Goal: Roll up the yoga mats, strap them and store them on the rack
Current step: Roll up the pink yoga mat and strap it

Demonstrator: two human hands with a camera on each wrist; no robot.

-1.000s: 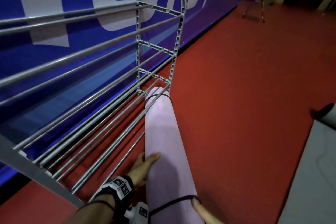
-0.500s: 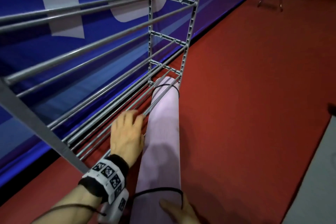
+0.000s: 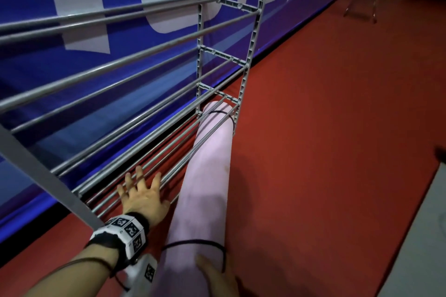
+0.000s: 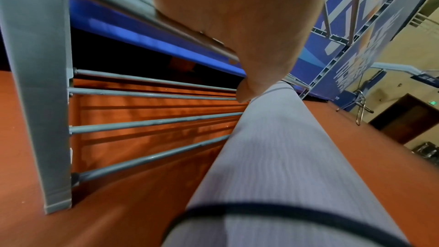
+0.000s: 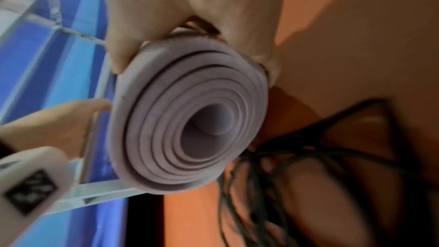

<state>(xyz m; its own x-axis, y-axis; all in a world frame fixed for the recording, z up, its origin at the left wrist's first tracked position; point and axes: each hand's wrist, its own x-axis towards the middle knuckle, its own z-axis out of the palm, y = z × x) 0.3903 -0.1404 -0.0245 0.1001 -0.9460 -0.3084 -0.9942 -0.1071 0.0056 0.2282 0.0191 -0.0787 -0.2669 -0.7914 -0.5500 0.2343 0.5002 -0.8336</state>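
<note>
Dim indoor light, dark vignetted corners, wide-angle edge bending, right wrist view motion-blurred

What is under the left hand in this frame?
The left hand lies flat on the rack's lowest rails, with red floor beneath. The rails directly under the palm are covered.

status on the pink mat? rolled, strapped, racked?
Done: the pink mat is rolled tight and has a black strap near each end. In hand: the right hand grips the near end, the far end pokes in among the rack's lowest bars, and the left hand lies open on those bars. Left: getting the whole roll onto a shelf and letting go.
</note>
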